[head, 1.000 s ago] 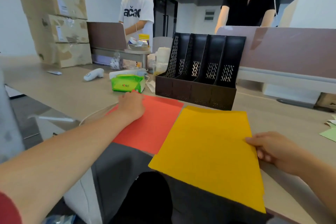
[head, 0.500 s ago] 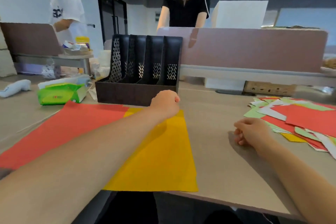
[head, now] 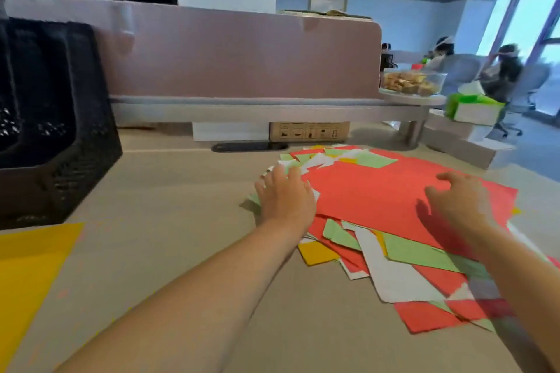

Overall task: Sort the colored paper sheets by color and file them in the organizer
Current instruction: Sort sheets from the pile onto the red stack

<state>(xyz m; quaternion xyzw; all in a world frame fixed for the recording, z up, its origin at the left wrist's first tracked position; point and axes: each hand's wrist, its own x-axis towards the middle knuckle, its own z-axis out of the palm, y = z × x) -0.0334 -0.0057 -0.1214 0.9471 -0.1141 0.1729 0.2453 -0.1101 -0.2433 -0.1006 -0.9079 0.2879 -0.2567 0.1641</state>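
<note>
A messy pile of red, green, white and yellow paper sheets lies on the table at centre right, with a large red sheet on top. My left hand rests with spread fingers on the pile's left edge. Blurred by motion, my right hand hovers with spread fingers over the red sheet's right part. The black mesh file organizer stands at the far left. One yellow sheet lies alone at the lower left.
A pinkish desk divider runs across the back, with a cardboard box under it. A bowl of snacks and a green tissue pack sit at the right. People are seated in the far right background.
The view swung right from the organizer to the paper pile. My left hand left the yellow sheet and reached onto the pile; my right hand rose from the table over the red sheet.
</note>
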